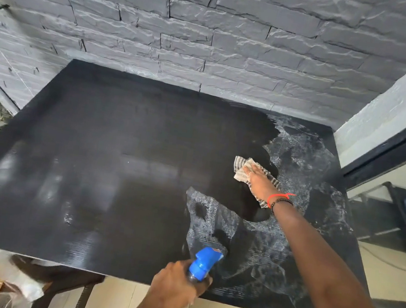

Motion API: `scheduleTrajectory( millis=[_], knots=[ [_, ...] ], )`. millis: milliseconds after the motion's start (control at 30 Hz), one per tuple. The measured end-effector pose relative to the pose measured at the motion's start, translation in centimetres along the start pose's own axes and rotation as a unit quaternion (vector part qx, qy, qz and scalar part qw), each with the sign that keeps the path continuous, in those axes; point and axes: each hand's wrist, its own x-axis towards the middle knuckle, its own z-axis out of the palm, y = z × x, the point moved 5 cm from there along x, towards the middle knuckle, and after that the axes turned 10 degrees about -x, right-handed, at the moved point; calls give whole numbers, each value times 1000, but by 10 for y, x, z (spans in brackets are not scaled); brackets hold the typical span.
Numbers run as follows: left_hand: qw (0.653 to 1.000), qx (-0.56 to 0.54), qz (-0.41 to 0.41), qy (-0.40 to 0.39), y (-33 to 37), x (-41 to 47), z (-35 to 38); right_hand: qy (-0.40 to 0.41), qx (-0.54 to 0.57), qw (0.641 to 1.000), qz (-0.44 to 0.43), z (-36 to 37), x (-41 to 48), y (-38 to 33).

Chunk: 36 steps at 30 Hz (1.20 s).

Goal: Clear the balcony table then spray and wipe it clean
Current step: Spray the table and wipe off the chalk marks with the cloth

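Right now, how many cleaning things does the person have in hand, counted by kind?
Spray bottle: 1, gripped by the left hand
Cloth: 1, pressed on the table by the right hand
Total: 2

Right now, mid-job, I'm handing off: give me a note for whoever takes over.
Left hand grips the blue-nozzled spray bottle at the near edge of the black table.
Right hand presses the striped cloth flat on the tabletop, right of centre.
Done: table cleared and sprayed; the left and middle look wiped dark.
Left: white spray film covers the right side and the near-right patch by the bottle; wipe both.
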Motion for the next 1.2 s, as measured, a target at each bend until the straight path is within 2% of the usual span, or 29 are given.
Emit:
scheduleTrajectory(
  millis=[133,267,400,567,767,933,1067,1167,1200],
  knots=[
    [1000,-11,14,23,1,-10,9,5,-14,1000,9,-4,-3,-2],
    [995,-92,23,36,2,-13,9,1,-19,1000,11,-6,-6,-5],
    [996,-46,31,66,1,-16,2,-1,-17,1000,21,-9,-9,-9],
    [985,-107,-22,134,-24,-13,-33,4,7,1000,22,-14,-20,-28],
    [980,-111,-20,167,-41,-10,-58,40,17,996,-75,-12,-48,-116],
    [977,-137,-5,164,-44,-9,-58,46,9,985,-167,8,-118,-184],
    [975,-151,7,161,-44,-7,-60,99,49,973,-200,46,-178,-183],
    [975,-155,11,159,-44,-8,-64,68,63,977,-190,63,-211,-156],
    [975,-156,11,158,-46,-9,-65,89,53,977,-184,61,-219,-142]
  ],
)
